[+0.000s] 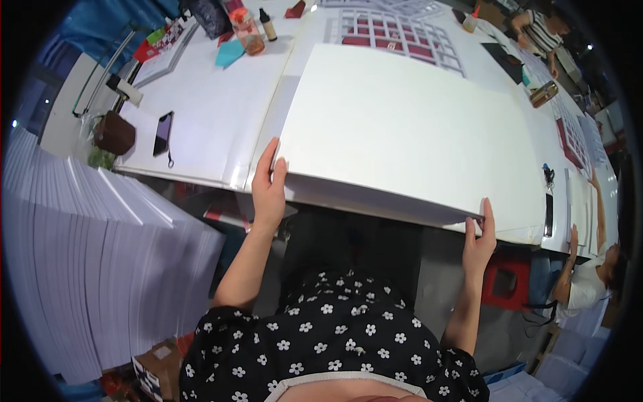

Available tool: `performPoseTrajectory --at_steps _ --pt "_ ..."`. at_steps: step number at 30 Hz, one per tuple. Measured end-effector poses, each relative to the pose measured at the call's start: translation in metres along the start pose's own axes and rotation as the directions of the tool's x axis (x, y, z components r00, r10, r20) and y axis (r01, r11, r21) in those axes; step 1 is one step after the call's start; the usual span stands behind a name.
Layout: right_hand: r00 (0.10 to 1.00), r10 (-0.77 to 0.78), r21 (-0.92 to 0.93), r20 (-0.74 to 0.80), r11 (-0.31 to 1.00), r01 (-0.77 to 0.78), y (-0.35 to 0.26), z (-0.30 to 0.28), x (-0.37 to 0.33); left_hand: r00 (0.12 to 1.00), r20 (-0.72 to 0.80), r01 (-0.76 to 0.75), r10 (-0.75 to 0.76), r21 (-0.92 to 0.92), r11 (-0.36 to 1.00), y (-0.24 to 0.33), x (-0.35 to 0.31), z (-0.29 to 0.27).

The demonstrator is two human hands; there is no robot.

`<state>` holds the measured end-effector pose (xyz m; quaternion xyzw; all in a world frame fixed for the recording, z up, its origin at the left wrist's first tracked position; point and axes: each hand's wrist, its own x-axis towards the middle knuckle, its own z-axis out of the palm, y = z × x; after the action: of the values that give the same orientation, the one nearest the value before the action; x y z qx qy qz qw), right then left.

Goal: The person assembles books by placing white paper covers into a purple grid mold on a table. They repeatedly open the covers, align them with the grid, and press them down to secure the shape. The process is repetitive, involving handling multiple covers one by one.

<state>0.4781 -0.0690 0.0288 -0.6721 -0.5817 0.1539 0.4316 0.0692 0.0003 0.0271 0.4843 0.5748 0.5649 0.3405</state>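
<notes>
Where the tall stack of white sheets [80,268] rises at far left, the left hand [268,191] grips the near-left corner of a large flat white board [395,134], fingers closed on its edge. Board lies on the long white table [207,127], overhanging its near edge. Right hand [479,242] clamps the near-right corner.

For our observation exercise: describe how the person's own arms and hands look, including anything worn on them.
Both forearms are bare. The left hand and right hand wear no gloves; no rings, watch or bracelets are visible. Short sleeves of a black garment with small white flowers cover the upper arms.
</notes>
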Motion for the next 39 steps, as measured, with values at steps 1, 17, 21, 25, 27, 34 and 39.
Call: performPoseTrajectory --at_steps 1,17,21,25,27,34,39 --pt "1.000 -0.014 -0.034 -0.017 0.999 0.014 0.001 -0.004 0.001 0.999 0.015 -0.041 0.041 0.040 0.998 0.001 0.001 0.001" --pt "0.788 -0.594 -0.342 0.162 0.715 0.610 -0.102 0.037 0.279 0.974 0.030 -0.133 0.223 0.876 0.464 -0.144 0.109 -0.034" --pt "0.807 -0.461 -0.373 0.368 0.722 0.583 -0.099 0.109 0.377 0.984 0.031 -0.116 0.175 0.859 0.498 -0.127 0.107 -0.032" --pt "0.791 -0.248 -0.520 0.559 0.638 0.568 -0.044 0.178 0.447 0.983 0.056 -0.133 0.174 0.872 0.470 -0.114 0.107 -0.030" --pt "0.755 -0.212 -0.564 0.621 0.547 0.618 -0.016 0.201 0.468 0.983 0.062 -0.137 0.171 0.871 0.472 -0.112 0.108 -0.027" --pt "0.777 -0.038 -0.548 0.629 0.687 0.477 0.010 0.244 0.479 0.986 0.042 -0.114 0.158 0.871 0.478 -0.103 0.109 -0.028" --pt "0.716 -0.158 -0.500 0.680 0.614 0.611 -0.001 0.250 0.492 0.989 0.038 -0.105 0.146 0.869 0.484 -0.106 0.106 -0.031"
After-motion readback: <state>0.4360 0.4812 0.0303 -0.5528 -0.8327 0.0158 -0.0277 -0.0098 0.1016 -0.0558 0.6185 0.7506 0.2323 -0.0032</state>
